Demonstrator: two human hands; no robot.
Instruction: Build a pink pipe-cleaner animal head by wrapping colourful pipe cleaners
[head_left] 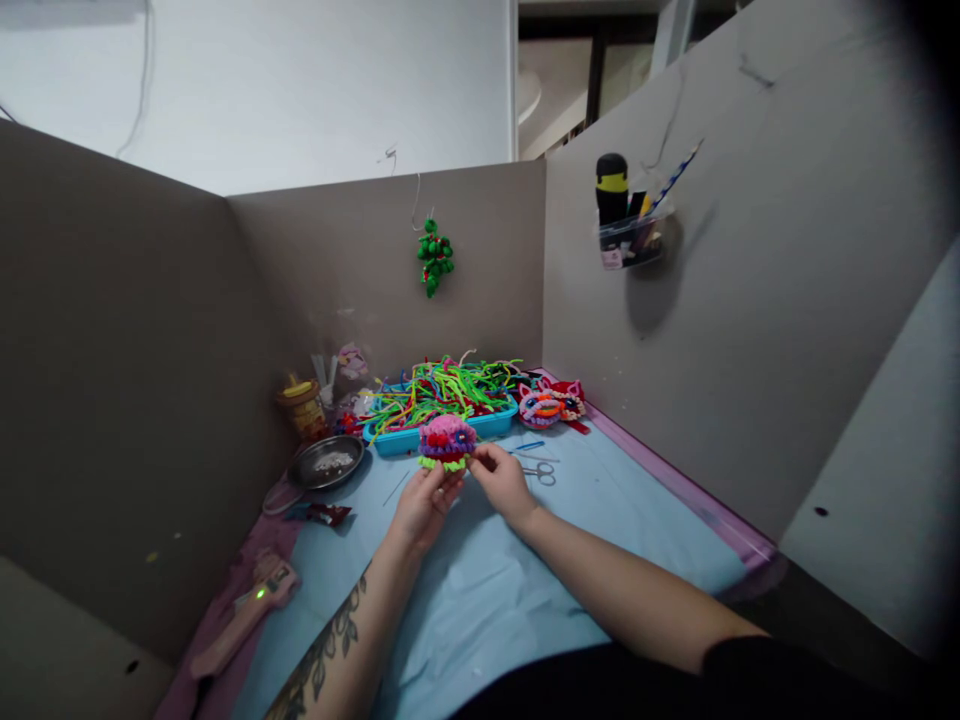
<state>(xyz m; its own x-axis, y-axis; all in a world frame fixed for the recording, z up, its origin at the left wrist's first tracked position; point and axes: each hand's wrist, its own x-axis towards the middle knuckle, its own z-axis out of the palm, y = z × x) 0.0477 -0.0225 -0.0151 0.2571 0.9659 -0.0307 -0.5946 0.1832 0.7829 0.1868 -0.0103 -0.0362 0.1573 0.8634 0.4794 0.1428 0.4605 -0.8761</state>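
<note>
Work surface, seen from above and in front: a light blue cover (pixel 600 550), creased in its near part, lies over a pink-purple layer (pixel 679 478) that shows along the left and right margins. At the back stands a blue tray (pixel 397 442). To its right sit brightly coloured fuzzy pieces (pixel 540 408); nearer, scissors (pixel 545 475) lie beside a slender blue tool (pixel 527 446). To its left: a round metal dish (pixel 306 467), with a dark red wrapper (pixel 328 514) before it. Near left: a pink glue gun (pixel 244 620), its green light lit.
</note>
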